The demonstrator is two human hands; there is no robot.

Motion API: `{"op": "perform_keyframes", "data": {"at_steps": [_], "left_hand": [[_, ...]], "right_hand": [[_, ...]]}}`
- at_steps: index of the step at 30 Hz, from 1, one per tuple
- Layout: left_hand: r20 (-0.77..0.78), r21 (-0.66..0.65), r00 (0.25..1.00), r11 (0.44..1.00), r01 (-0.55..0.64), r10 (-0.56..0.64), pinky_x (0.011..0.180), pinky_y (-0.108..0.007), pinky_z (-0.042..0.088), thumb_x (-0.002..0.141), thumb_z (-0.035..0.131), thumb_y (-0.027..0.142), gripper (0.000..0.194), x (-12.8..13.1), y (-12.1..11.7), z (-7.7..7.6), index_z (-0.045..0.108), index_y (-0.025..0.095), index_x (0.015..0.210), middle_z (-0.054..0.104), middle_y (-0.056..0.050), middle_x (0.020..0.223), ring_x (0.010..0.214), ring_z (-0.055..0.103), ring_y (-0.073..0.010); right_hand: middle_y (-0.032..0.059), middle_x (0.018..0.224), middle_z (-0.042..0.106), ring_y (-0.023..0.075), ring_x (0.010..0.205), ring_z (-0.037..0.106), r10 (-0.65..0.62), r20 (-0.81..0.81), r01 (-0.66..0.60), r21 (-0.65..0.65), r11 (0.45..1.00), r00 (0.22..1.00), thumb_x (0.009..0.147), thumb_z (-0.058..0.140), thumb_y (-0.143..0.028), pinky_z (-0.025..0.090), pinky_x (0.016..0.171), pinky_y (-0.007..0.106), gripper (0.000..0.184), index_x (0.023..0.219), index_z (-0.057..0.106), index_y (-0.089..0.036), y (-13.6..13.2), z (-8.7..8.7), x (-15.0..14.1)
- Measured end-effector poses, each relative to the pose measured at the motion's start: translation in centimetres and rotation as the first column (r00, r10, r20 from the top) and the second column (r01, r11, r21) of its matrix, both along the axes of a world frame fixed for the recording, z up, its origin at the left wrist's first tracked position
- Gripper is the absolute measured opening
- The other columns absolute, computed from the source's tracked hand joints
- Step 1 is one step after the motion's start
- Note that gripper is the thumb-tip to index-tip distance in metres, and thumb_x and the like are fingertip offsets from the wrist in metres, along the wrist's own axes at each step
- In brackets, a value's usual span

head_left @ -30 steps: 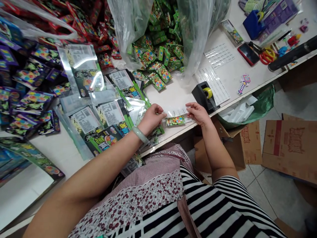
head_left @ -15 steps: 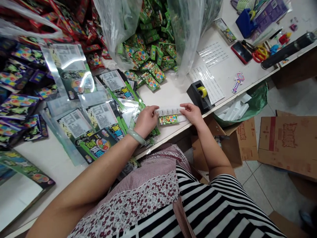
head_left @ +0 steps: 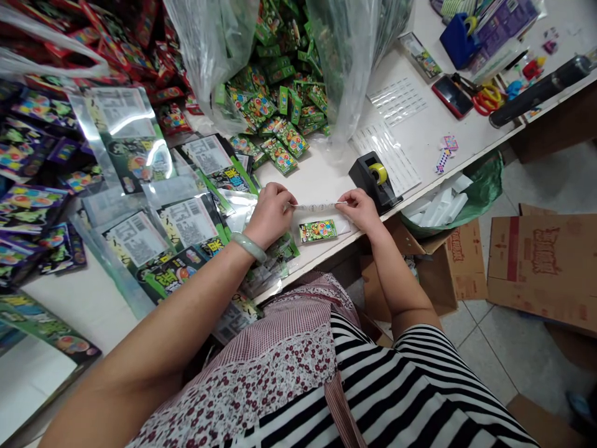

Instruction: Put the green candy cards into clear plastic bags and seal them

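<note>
Left hand (head_left: 269, 211): fingers curled, thumb and forefinger pinching the left end of a thin, clear printed plastic strip (head_left: 318, 205). Right hand (head_left: 360, 209): likewise pinching the strip's right end. The strip is stretched level between the two hands, lifted just above the white tabletop (head_left: 326, 177) near its front edge.

Handling judgement: the strip looks very light, limp and slippery; it would sag or curl if slackened, so holding it at both ends suits it. Whether one face is sticky cannot be told.

Directly beneath lies a small green printed packet (head_left: 318, 230), flat on the table, apart from both hands. A black tape dispenser with a yellow roll (head_left: 375, 179) stands just right of the right hand. A heap of similar green packets (head_left: 275, 118) lies farther back.
</note>
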State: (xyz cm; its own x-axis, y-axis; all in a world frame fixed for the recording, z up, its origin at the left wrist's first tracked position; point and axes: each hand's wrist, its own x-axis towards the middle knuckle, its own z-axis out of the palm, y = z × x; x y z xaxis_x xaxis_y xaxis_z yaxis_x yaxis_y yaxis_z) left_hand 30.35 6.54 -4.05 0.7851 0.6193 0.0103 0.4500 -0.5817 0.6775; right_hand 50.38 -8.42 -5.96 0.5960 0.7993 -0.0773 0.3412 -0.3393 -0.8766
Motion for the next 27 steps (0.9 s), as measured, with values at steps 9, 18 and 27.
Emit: {"op": "perform_keyframes", "data": {"at_steps": [9, 18, 27], "left_hand": [[0.016, -0.191, 1.000, 0.981, 0.012, -0.009, 0.083, -0.035, 0.048, 0.078, 0.063, 0.027, 0.016, 1.1, 0.4, -0.2, 0.064, 0.018, 0.092, 0.064, -0.005, 0.093, 0.090, 0.060, -0.0215], [-0.013, -0.293, 0.997, 0.954, 0.063, -0.070, 0.072, -0.031, 0.045, 0.074, 0.069, 0.031, 0.016, 2.5, 1.1, -0.9, 0.063, 0.019, 0.082, 0.059, -0.002, 0.082, 0.076, 0.055, -0.0176], [-0.039, -0.254, 0.997, 0.965, 0.057, -0.069, 0.072, -0.031, 0.043, 0.078, 0.060, 0.026, 0.008, 3.1, 1.3, -0.6, 0.060, 0.019, 0.075, 0.060, -0.002, 0.076, 0.075, 0.054, -0.0184]], "right_hand": [[-0.0049, 0.068, 0.054, 0.0106, 0.064, 0.047, 0.030, -0.373, -0.017, 0.039, 0.999, 0.927, 0.061, 0.076, -0.043, 0.038, 0.063, 0.026, 0.033, 0.075, 0.057, -0.020, 0.9, -0.3, 0.4], [-0.0035, 0.069, 0.059, 0.0121, 0.067, 0.050, 0.069, -0.316, -0.059, 0.041, 0.997, 0.946, 0.062, 0.075, -0.039, 0.039, 0.064, 0.027, 0.028, 0.073, 0.059, -0.020, 1.7, 0.1, 1.2], [-0.0026, 0.070, 0.057, 0.0111, 0.064, 0.046, 0.149, -0.241, -0.154, -0.002, 0.988, 0.959, 0.068, 0.071, -0.042, 0.036, 0.060, 0.025, 0.027, 0.077, 0.062, -0.018, 2.0, 0.4, 1.9]]}}
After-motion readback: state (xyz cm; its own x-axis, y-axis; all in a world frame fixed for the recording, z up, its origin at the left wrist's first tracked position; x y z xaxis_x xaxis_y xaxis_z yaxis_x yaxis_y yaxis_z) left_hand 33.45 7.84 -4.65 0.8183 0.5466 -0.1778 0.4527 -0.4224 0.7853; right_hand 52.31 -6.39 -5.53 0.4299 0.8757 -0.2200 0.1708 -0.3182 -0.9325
